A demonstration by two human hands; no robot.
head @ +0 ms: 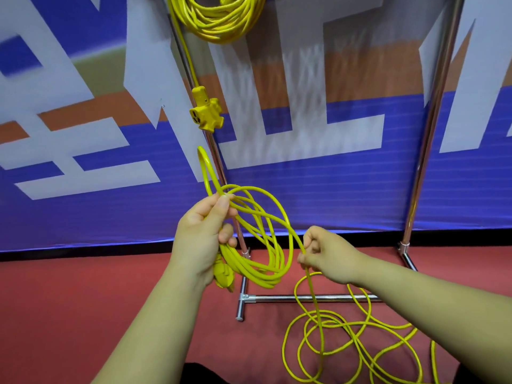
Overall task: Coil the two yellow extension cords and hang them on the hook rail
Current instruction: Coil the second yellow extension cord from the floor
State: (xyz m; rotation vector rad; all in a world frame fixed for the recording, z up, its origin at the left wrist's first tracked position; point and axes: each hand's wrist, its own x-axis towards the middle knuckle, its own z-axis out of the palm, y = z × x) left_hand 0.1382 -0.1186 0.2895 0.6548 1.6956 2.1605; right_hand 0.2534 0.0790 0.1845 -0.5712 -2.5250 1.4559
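Note:
One yellow extension cord (219,20) hangs coiled at the top of the metal rack, its three-way socket end (206,112) dangling below. My left hand (202,236) grips several loops of the second yellow cord (266,245), with its plug hanging under my wrist. My right hand (321,253) pinches the same cord where it runs down to the loose tangle (354,342) on the floor at lower right.
The chrome rack has a left post (219,167), a right post (426,151) and a low crossbar (310,298) with a foot on the red floor (83,300). A blue, white and orange banner (332,176) covers the wall behind.

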